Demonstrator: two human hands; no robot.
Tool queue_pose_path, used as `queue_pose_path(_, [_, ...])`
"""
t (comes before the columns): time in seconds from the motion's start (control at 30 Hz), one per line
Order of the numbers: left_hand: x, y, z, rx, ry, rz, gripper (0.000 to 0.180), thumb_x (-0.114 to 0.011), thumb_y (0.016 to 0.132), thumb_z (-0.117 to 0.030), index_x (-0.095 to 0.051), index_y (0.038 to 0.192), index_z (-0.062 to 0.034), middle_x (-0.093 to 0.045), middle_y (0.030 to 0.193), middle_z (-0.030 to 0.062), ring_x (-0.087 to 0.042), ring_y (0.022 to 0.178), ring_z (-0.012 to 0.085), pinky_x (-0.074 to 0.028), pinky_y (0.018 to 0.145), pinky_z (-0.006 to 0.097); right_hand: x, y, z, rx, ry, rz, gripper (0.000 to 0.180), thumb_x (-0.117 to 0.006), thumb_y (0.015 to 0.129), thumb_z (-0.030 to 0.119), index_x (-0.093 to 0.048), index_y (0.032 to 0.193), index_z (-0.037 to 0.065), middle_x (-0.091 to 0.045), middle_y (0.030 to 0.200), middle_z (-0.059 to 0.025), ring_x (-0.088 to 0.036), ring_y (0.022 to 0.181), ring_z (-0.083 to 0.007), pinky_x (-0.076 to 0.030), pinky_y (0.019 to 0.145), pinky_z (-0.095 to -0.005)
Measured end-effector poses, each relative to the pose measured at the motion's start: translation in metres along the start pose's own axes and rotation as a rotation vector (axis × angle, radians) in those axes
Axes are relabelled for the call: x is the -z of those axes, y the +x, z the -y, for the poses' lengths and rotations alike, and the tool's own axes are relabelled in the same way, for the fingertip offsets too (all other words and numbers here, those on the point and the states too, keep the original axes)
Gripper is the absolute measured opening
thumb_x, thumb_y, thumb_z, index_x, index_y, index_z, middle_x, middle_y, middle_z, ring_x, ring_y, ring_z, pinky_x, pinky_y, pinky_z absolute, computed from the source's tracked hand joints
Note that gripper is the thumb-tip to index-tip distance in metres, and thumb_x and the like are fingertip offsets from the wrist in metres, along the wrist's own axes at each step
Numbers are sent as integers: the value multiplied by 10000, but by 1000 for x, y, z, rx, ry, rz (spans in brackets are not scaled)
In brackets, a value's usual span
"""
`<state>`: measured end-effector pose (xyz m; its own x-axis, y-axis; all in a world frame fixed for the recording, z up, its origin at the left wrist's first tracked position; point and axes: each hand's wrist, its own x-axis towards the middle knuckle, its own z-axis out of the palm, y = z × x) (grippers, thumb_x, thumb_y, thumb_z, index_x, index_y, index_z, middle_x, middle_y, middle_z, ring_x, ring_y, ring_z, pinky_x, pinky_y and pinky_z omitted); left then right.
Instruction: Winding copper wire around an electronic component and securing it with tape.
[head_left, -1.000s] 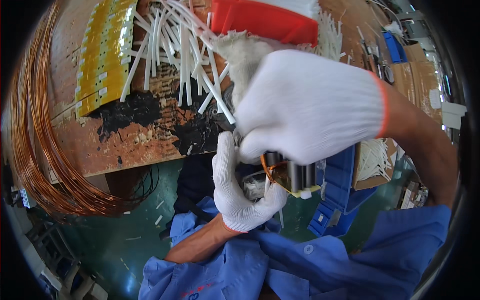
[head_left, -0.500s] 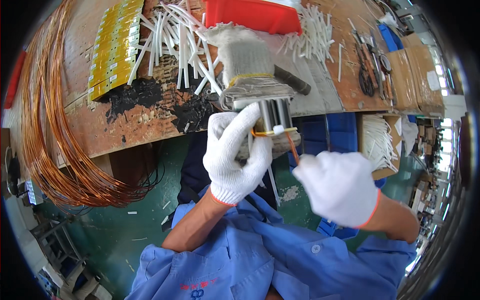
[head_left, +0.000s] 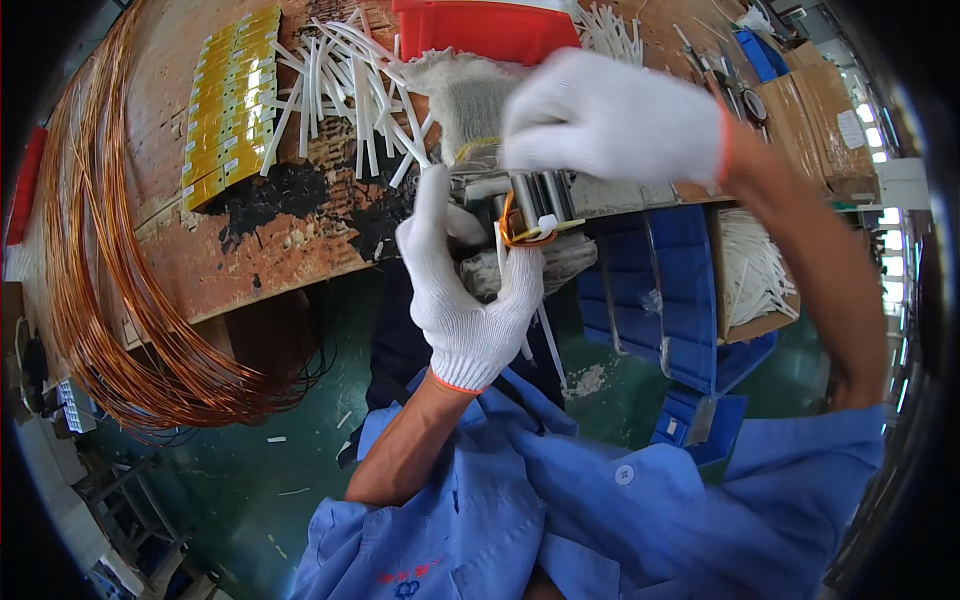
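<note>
A metal core with dark, rounded ribs (head_left: 551, 190) sits at the bench's front edge, on a cloth-wrapped support (head_left: 470, 108). Orange copper wire (head_left: 513, 230) loops around its near end, beside a small white piece (head_left: 547, 223) on a pale strip. My left hand (head_left: 465, 305), in a white glove, has its fingers apart; the thumb touches the wire's near end and the index finger points up along the core's left side. Above the core, my gloved right hand (head_left: 615, 120) is curled closed and blurred. The wire runs toward it, though its grip on the wire is hidden now.
A large copper wire coil (head_left: 100, 300) hangs over the bench's left edge. Yellow taped strips (head_left: 232, 110), white tubes (head_left: 365, 95) and a red bin (head_left: 485, 28) lie behind. At right are blue bins (head_left: 655, 290), a carton of white tubes (head_left: 755, 270) and hand tools (head_left: 745, 100).
My right hand has swung up from the lower right to above the core. The wire now loops around the core's near end. My left index finger has lifted off the core toward the left.
</note>
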<state>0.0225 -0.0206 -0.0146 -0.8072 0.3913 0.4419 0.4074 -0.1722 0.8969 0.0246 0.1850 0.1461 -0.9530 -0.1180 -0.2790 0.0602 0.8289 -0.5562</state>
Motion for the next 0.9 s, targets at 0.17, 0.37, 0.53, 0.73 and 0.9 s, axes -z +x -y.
queue_pose_path(0.17, [7,7,-12,-92,113,186,594,-810,814,11,-777,1405,-46,-606,1202,137,-561,1152,292,-465,1068,404,-83,-92,28,-186,182,-595,234,-742,1015,109,-806,1230,44,-792,1013,-217,-795,915,-348,-611,822,-395])
queue_pose_path(0.37, [15,15,-8,35,-126,216,356,-744,955,-8,-803,1305,14,-591,1119,85,-551,1088,223,-477,1024,359,-80,-81,20,-128,-76,-588,137,-758,941,136,-774,973,5,-728,877,-251,-729,835,-466,-582,726,-519])
queue_pose_path(0.53, [13,16,-10,40,-80,189,385,-753,912,-12,-795,1295,14,-614,1227,139,-575,1182,269,-485,1074,406,-90,-85,24,-164,-197,-628,169,-736,938,160,-711,890,0,-715,813,-229,-726,801,-464,-577,701,-538])
queue_pose_path(0.73, [9,16,-14,-408,174,230,823,-935,774,-269,-605,1479,1,-520,1527,245,-479,1458,501,-417,1225,602,-121,-132,112,-198,-897,-309,128,-694,888,158,-625,815,79,-530,639,7,-629,514,-175,-417,400,-385])
queue_pose_path(0.9, [-4,11,11,-341,86,66,698,-1018,759,-223,-681,1331,-7,-641,1435,216,-565,1450,462,-460,1219,570,-82,-58,136,8,-793,-198,273,-710,844,200,-752,973,-37,-703,797,-136,-677,629,-255,-527,532,-426])
